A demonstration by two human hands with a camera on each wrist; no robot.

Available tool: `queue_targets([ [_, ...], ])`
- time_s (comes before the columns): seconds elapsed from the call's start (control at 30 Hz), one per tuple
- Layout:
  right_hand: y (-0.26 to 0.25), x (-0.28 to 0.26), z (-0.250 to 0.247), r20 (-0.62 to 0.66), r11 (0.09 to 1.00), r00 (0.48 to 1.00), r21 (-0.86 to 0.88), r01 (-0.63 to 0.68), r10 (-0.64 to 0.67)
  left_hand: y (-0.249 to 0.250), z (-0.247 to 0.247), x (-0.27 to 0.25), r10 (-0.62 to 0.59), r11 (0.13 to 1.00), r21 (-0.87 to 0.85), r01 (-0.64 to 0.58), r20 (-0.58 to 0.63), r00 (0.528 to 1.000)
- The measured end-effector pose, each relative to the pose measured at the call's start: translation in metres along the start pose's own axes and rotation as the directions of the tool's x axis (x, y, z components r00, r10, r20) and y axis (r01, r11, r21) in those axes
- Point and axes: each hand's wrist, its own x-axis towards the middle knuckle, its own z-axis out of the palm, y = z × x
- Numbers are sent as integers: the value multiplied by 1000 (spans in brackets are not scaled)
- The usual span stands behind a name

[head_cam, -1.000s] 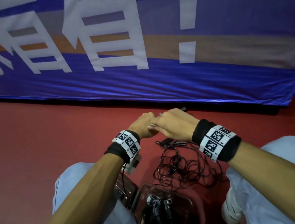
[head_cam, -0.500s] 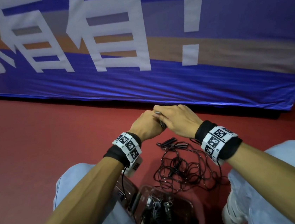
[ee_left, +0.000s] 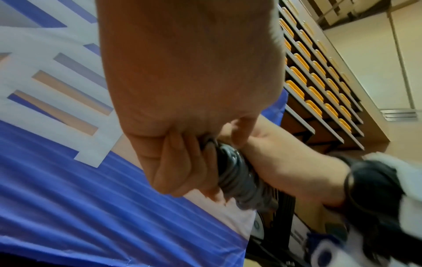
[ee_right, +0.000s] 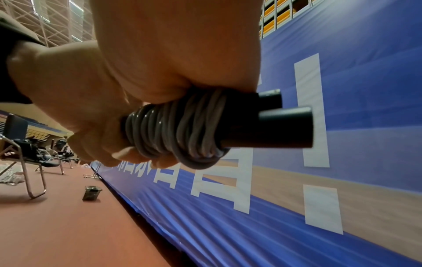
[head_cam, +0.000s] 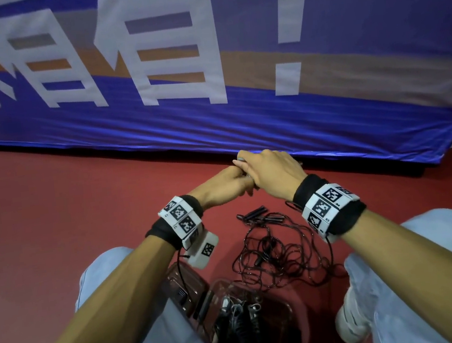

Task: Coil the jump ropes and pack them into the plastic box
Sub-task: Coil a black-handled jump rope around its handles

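Both hands meet at about twelve o'clock from the person's knees, raised above the red floor point(head_cam: 58, 246) in front of the blue banner point(head_cam: 326, 120); the left hand point(head_cam: 223, 184) is clenched around one end of a jump rope point(ee_right: 178, 133), its fingers point(ee_left: 178, 162) curled about the grey cord wound tight on the two black handles point(ee_right: 283, 126); the right hand point(head_cam: 273, 173) grasps the same bundle from the other side, with the handle ends sticking out past its fingers; a loose tangle of rope point(head_cam: 279, 252) lies on the floor at six o'clock from the hands, between the knees; the plastic box point(head_cam: 287, 309) sits nearer the body still, at six o'clock from the tangle, open and holding coiled ropes point(head_cam: 239, 319); its lid point(head_cam: 187, 285) lies just beside it at nine o'clock.
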Motion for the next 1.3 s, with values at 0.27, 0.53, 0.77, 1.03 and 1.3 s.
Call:
queue_targets([
  [0.27, 2, -4, 1, 31, 1000, 999, 27, -12, 11, -1, -1, -6, -27, 995, -94, 42, 157, 987],
  [0.53, -2, -1, -1, 16, 999, 1000, -41, -15, 15, -10, 1, 3, 12, 995, 104, -9, -31, 999],
  [0.77, -8, -2, 6, 16, 995, 998, -71, -63, 64, -7, 2, 10, -25, 972, 230, 55, -130, 991],
  [1.03, -11, -6, 8, 48, 987, 996, -144, -69, 76, -11, 3, 12, -64, 962, 262, 71, -37, 997],
  [1.3, -21, -11, 12, 55, 986, 992, -131, -107, 115, -23, 4, 13, -200, 970, 122, 208, -75, 977],
])
